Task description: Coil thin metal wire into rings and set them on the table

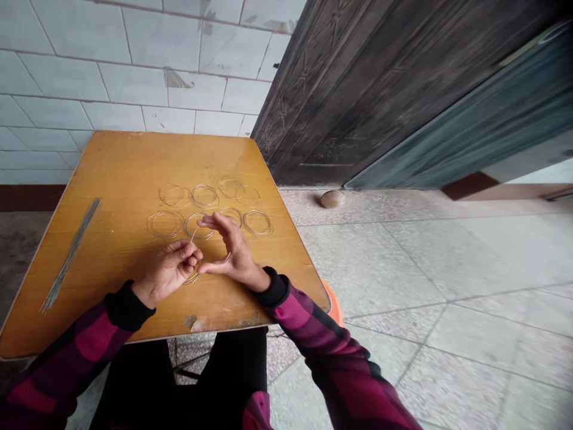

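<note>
Between the thumb and fingers of my left hand (175, 266) a thin wire (193, 235) is pinched, its end sticking up. Just to the right is my right hand (233, 248), thumb and fingers spread in a wide C; a bit of wire shows by its palm, but I cannot tell whether it is gripped. Partly hidden under the hands lies a wire ring (191, 278). Beyond them, several coiled wire rings (165, 224) rest in two rough rows, some overlapping. A bundle of straight wires (71, 254) lies at the table's left.
The yellow wooden table (134, 161) stands against a white tiled wall (143, 89). A dark wooden door (340, 119) is at the right, with a roundish stone-like object (332, 199) on the floor before it. Something orange (333, 301) shows beside the table's right corner.
</note>
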